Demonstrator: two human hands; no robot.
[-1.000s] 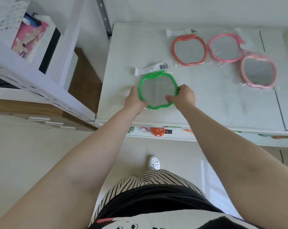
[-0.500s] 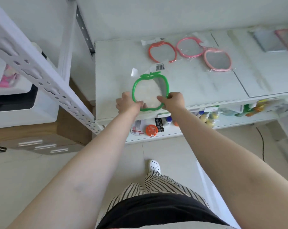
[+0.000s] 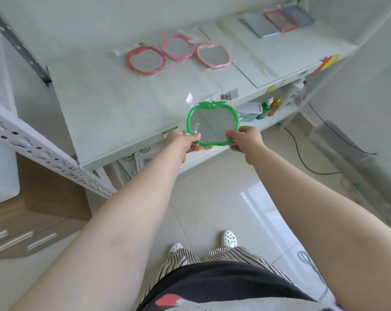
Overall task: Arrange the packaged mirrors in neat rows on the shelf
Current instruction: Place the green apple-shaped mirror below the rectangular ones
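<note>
Both hands hold one packaged mirror at the front edge of the white shelf (image 3: pixel 113 104). The item is the green mirror (image 3: pixel 212 125), apple-shaped with a leaf tab at the top, sealed in a clear bag whose header strip carries a barcode label (image 3: pixel 226 96). The green mirror is lifted and tilted, its lower rim beyond the shelf's front edge and its top over the shelf board.

The left hand (image 3: pixel 181 140) grips the lower left of the green frame, thumb on the front face and fingers curled behind the wrapping. The right hand (image 3: pixel 246 138) grips the lower right of the frame in the same way, thumb on the front and fingers curled underneath.

Three more packaged mirrors lie flat toward the back of the shelf, well apart from the held one. The orange-red mirror (image 3: pixel 146 61) is leftmost. The pink mirror (image 3: pixel 178 47) lies just beside it to the right. The pale pink mirror (image 3: pixel 213 56) lies to the right again, its packaging touching or overlapping that of the pink mirror. The three form a rough row, not evenly aligned.

Further right on the same shelf level lies a group of rectangular mirrors (image 3: pixel 280 21), overlapping one another. Their exact number cannot be determined.

A lower shelf (image 3: pixel 277 113) holds bottles (image 3: pixel 271 107) and other small goods, too blurred to identify.
</note>
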